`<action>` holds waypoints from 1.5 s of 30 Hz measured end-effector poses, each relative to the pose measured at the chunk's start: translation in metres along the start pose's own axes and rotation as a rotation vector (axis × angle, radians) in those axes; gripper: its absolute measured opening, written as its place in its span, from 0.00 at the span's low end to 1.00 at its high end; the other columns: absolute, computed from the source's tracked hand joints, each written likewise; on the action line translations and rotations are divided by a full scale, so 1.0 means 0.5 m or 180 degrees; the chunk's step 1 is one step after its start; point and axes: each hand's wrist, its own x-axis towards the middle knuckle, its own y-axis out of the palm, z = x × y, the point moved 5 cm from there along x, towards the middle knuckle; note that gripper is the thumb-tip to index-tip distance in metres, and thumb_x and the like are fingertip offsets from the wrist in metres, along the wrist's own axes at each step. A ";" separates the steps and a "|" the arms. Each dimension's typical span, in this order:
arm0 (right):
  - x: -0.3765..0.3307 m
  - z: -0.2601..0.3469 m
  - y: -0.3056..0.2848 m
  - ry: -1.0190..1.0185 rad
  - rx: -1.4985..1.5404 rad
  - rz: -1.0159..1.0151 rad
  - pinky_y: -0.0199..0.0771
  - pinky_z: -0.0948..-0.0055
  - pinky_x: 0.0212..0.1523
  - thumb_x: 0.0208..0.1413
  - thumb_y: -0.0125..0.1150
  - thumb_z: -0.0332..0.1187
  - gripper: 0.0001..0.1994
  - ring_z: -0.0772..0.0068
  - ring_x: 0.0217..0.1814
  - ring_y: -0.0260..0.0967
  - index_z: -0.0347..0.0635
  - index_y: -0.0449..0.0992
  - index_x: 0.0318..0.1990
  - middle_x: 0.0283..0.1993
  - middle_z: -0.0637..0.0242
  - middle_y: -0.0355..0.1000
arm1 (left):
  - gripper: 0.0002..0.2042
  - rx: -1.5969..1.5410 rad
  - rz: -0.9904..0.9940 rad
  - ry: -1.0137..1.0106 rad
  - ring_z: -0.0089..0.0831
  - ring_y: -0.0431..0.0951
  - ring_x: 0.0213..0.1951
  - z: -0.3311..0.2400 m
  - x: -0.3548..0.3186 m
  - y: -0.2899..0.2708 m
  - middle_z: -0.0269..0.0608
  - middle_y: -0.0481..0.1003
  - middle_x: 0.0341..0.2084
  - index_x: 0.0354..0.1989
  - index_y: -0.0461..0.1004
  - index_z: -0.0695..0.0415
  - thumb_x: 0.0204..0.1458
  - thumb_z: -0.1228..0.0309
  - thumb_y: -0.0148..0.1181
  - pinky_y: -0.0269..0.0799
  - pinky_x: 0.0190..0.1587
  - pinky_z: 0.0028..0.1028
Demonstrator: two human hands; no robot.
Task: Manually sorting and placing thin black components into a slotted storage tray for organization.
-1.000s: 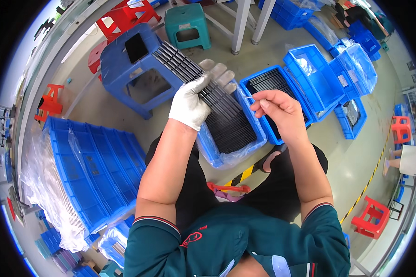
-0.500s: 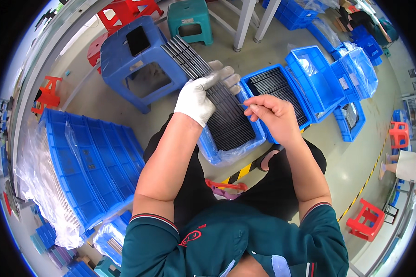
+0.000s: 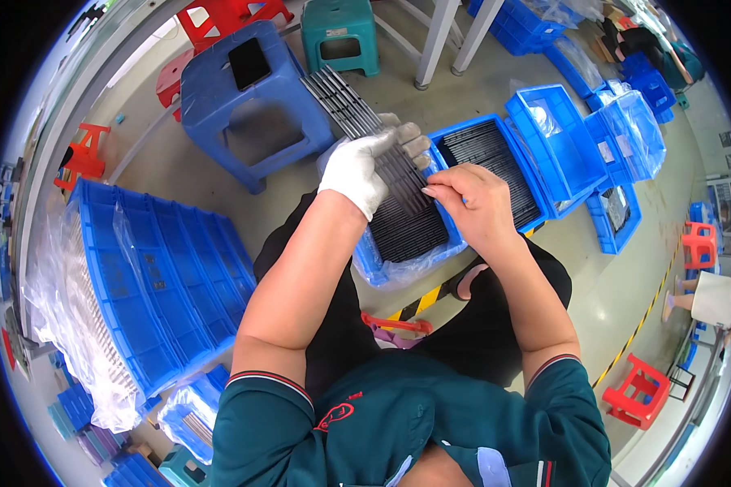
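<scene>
My left hand [image 3: 356,172], in a white glove with greyish fingers, is closed around a flat row of several thin dark rods [image 3: 343,104]. They slant from the upper left down toward my right hand. My bare right hand [image 3: 481,204] pinches at the lower end of the row, thumb and forefinger together on a rod tip. Directly below is a blue bin [image 3: 364,258] lined with clear plastic, with more dark rods lying in it. A second blue bin [image 3: 536,195] beside it, to the right, also contains dark rods.
A blue stool [image 3: 207,97] with a black phone [image 3: 248,63] on it stands at the upper left, beside a green stool [image 3: 341,36]. Large stacked blue crates [image 3: 162,284] fill the left side. More blue bins [image 3: 564,138] sit to the right. Yellow-black tape [image 3: 421,308] marks the floor.
My left hand and the rods have shifted slightly right and down. My right fingers have closed in on the row's lower end, where they were a little apart from it before.
</scene>
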 end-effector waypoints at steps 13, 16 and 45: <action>0.011 0.008 -0.008 -0.0237 -0.0235 -0.0306 0.70 0.66 0.28 0.44 0.67 0.28 0.05 0.61 0.27 0.70 0.41 0.75 0.28 0.25 0.65 0.72 | 0.08 0.0138 -0.0211 0.0053 0.45 0.74 0.41 -0.006 0.001 -0.004 0.46 0.70 0.35 0.40 0.69 0.55 0.60 0.77 0.42 0.74 0.41 0.45; 0.012 0.011 -0.005 -0.0350 -0.0261 -0.0324 0.70 0.66 0.28 0.44 0.67 0.28 0.05 0.61 0.27 0.70 0.41 0.76 0.27 0.25 0.65 0.72 | 0.08 0.0168 -0.0205 0.0043 0.45 0.74 0.40 -0.006 0.003 -0.012 0.46 0.70 0.36 0.40 0.69 0.55 0.60 0.77 0.42 0.74 0.42 0.45; 0.001 0.064 0.017 -0.1293 -0.0926 -0.0082 0.67 0.68 0.33 0.41 0.63 0.28 0.04 0.65 0.30 0.69 0.45 0.75 0.27 0.28 0.70 0.72 | 0.08 0.0499 -0.0456 0.0201 0.50 0.76 0.42 -0.007 0.006 -0.017 0.49 0.71 0.39 0.43 0.68 0.56 0.59 0.79 0.43 0.76 0.41 0.49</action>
